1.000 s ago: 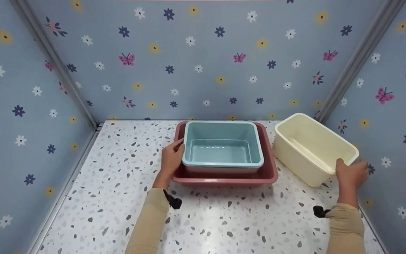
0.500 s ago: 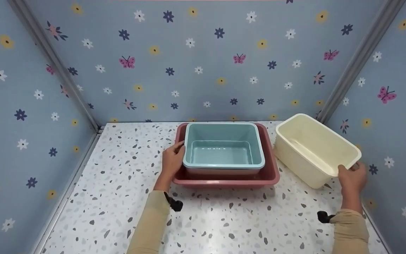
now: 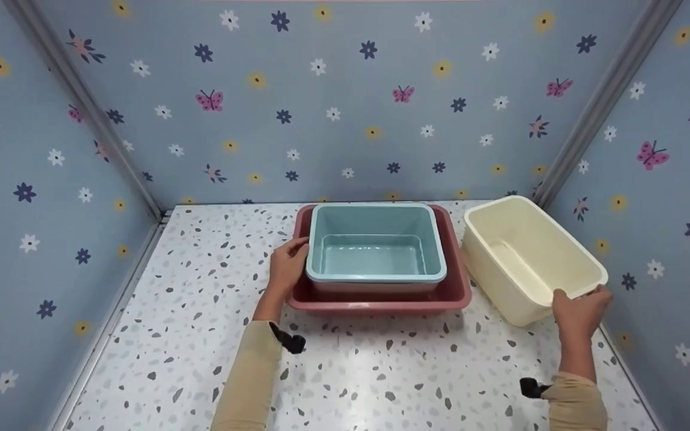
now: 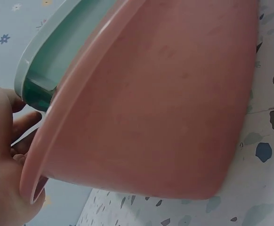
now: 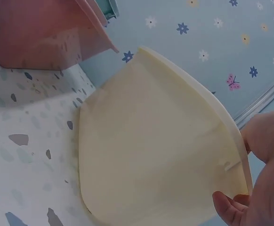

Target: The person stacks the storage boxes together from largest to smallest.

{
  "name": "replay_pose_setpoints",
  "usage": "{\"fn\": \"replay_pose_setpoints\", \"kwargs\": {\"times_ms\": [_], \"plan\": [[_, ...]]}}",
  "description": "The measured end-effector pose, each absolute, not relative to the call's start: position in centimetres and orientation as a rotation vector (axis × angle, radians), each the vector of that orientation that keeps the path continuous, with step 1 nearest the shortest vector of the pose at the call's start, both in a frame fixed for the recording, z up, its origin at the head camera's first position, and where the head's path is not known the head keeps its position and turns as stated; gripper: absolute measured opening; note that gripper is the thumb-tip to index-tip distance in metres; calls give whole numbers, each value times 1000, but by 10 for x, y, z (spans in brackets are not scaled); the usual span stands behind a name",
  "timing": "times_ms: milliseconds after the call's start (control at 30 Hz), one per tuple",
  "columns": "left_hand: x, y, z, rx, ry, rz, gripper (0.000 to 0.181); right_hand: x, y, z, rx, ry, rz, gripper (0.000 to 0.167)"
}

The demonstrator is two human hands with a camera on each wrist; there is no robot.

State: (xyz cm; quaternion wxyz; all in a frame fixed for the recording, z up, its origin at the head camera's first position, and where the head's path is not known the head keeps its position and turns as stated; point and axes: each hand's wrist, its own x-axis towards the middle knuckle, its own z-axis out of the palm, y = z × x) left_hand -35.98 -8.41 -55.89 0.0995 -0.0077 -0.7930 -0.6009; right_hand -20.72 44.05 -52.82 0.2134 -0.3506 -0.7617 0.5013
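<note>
In the head view a light blue plastic bin [image 3: 375,254] sits nested in a larger red bin [image 3: 381,307], with a pinkish layer showing below its front rim. My left hand [image 3: 287,263] lies at the left side of this stack, fingertips at the blue bin's rim. From the left wrist view, those fingers [image 4: 26,123] are between the red rim and the blue bin, partly hidden; whether they pinch anything is unclear. At the right, my right hand [image 3: 581,312] grips the near end of a cream bin [image 3: 513,287], thumb on one side of its rim.
Both bins stand on a white speckled tabletop [image 3: 213,275], near the flowered back wall [image 3: 345,120]. The right wall [image 3: 668,197] is close to the cream bin's right side. A grey metal strip [image 3: 120,293] runs along the left edge.
My right hand has moved left and towards me, swinging the near end of the cream bin with it. The nested bins and my left hand have stayed almost in place.
</note>
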Motion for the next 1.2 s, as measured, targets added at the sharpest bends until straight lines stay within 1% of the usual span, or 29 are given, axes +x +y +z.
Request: {"fn": "replay_pose_setpoints", "kwargs": {"times_ms": [167,567,967,1200], "plan": [[-359,-85,-559,-9,-2326,-1790,24,-200,429,-529,-975,-2164,1322,80],[-356,-84,-560,-13,-2309,-1817,25,-180,394,-527,-1070,-2164,1334,75],[-355,-83,-562,-4,-2307,-1792,23,-162,367,-529,-1033,-2163,1262,69],[-356,-82,-561,-10,-2311,-1777,23,-158,354,-530,-1064,-2208,1176,72]]}}
